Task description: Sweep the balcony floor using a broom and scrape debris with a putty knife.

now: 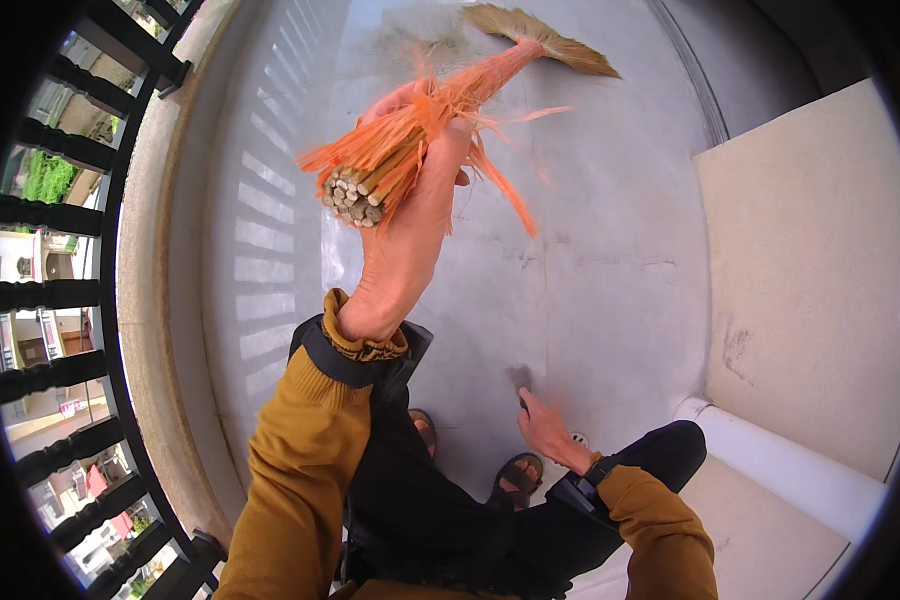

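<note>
My left hand (412,187) grips the handle of a broom, a bundle of cut stalks (354,196) wrapped in frayed orange plastic strips (487,75). The cut ends face me, and loose orange strands hang beside my thumb. At the far end of the handle the tan bristles (540,34) fan out above the floor. Lower down, near my right knee, my right hand (544,427) is closed on a dark tool (523,390). Motion blurs the tool's far end, so its kind cannot be told.
A dark railing (112,225) on a stone ledge (150,285) runs along the left. At right stand a beige wall (802,247) and a white pipe (787,469). A floor drain (578,437) lies beside my right wrist. My sandalled feet (521,476) rest on the grey floor (607,300).
</note>
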Tool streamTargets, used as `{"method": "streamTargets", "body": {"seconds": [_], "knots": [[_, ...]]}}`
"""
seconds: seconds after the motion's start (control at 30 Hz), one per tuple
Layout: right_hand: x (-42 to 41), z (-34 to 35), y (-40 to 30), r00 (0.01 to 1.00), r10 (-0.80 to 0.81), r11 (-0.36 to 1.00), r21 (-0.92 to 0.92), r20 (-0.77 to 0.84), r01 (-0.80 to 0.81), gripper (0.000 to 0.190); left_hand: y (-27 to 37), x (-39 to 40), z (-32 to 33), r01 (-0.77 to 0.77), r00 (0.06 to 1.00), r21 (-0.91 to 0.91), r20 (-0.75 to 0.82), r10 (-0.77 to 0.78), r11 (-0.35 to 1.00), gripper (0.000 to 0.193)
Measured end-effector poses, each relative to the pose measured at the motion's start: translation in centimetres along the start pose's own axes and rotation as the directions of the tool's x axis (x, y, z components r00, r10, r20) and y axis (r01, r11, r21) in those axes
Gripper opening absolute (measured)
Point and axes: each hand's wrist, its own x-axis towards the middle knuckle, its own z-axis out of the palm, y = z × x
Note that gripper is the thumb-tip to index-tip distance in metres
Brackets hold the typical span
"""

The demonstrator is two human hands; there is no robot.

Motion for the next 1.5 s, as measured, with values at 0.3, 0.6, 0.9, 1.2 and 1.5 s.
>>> {"method": "streamTargets", "body": {"seconds": [0.3, 0.6, 0.9, 1.2, 1.5], "knots": [[10.1, -0.5, -3.8, 0.974, 0.223, 0.957, 0.181, 0.032, -0.225, 0.048, -2.5, -0.6, 1.0, -0.431, 0.899, 0.522, 0.177, 0.401, 0.736, 0.044], [10.9, -14.9, -10.5, 0.863, 0.282, 0.649, 0.746, -0.419, 0.150, 0.046, -0.5, -3.1, 1.2, 0.253, 0.865, -0.082, 0.466, -0.188, 0.964, 0.074], [9.1, -20.4, -18.5, 0.753, 0.126, 0.549, 0.677, -0.646, 0.489, 0.044, 1.0, -2.5, 1.3, 0.827, 0.527, -0.255, 0.662, -0.533, 0.501, 0.054], [8.5, -18.4, -19.1, 0.842, -0.095, 0.820, 0.437, -0.531, 0.369, 0.048, -1.6, -4.5, 2.8, 0.744, 0.504, 0.127, 0.538, -0.676, 0.656, 0.033], [11.9, -21.0, -13.7, 0.904, 0.197, 0.564, 0.798, -0.380, 0.213, 0.059, -1.9, -5.9, 3.4, 0.654, 0.599, 0.052, 0.573, -0.559, 0.755, 0.033]]}}
